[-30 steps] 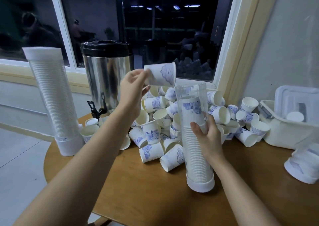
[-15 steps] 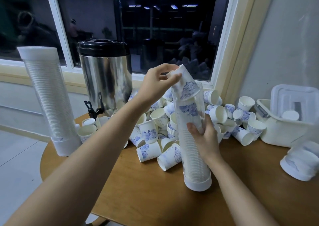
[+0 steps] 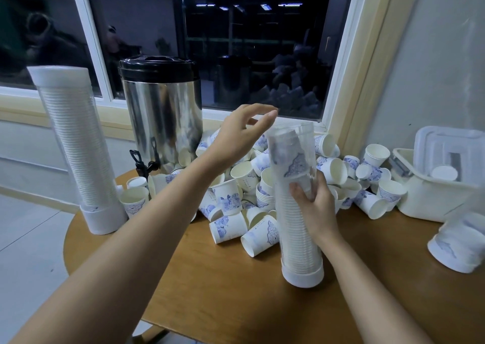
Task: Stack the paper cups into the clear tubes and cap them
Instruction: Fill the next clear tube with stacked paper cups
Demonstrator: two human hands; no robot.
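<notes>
A clear tube [image 3: 295,207] stands on the round wooden table [image 3: 225,286], its foot in a white cap [image 3: 302,275]. It holds a tall stack of white paper cups, and a blue-patterned cup [image 3: 288,157] sits upside down at the top of the stack inside. My right hand [image 3: 313,207] grips the tube at mid-height. My left hand [image 3: 240,136] hovers beside the tube's open mouth with fingers spread and nothing in it. Behind the tube lies a pile of loose paper cups [image 3: 236,194].
A full capped tube [image 3: 76,146] stands at the table's left edge. A steel drinks urn [image 3: 162,112] with a black lid and tap stands at the back. A white plastic tub [image 3: 433,186] sits at the right, and another tube [image 3: 462,241] lies near the right edge.
My left hand carried a patterned cup to the tube's mouth and let it go; the cup now sits inside the tube. The right hand kept its hold on the tube.
</notes>
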